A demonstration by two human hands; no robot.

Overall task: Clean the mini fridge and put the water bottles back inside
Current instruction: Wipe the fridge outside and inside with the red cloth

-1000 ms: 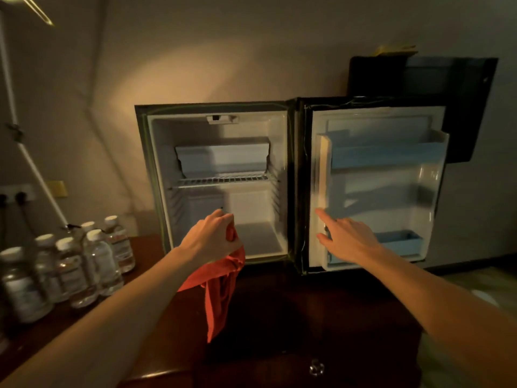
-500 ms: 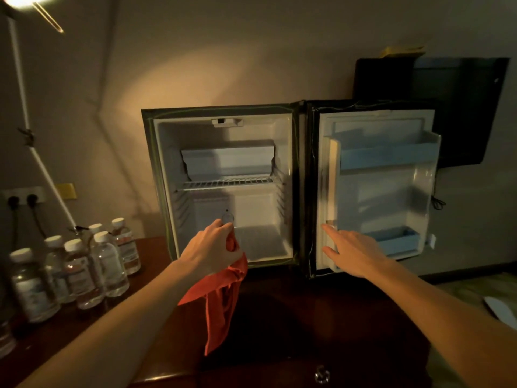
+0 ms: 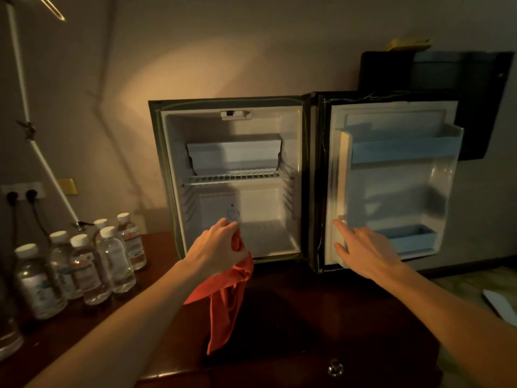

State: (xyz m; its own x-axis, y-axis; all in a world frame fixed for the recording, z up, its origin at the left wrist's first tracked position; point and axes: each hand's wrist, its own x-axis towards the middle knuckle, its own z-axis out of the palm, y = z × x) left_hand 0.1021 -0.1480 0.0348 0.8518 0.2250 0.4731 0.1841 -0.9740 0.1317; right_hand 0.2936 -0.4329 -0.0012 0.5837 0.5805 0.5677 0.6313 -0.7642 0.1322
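Holding: left hand [image 3: 216, 249] has its fingers bunched round a red cloth [image 3: 223, 298], most of it dangling loose below the fist, right at the mouth of the mini fridge [image 3: 232, 180].
Right hand: right hand [image 3: 363, 250] is spread flat, fingers apart and straight, fingertips on the inner edge of the open fridge door [image 3: 391, 186]. Looks like it's steadying the door, not gripping anything.
Cloth feel: soft, floppy, basically weightless. I'd wad more of it into the palm before wiping, or the tail will just drag along.
Fridge: cavity looks empty, wire shelf [image 3: 232, 177] in place, door bins [image 3: 402, 149] empty too. Hard plastic, probably fine to scrub, but the shelf might rattle loose.
Water bottles: water bottles [image 3: 92, 264] stand clustered on the dark wooden cabinet top [image 3: 307, 317], well left of the fridge. Small, full, capped, so a bit of heft, and the thin plastic probably dents. Grab around the middle, one per hand I reckon.
Progress: wiping hasn't visibly started, bottles all still out.
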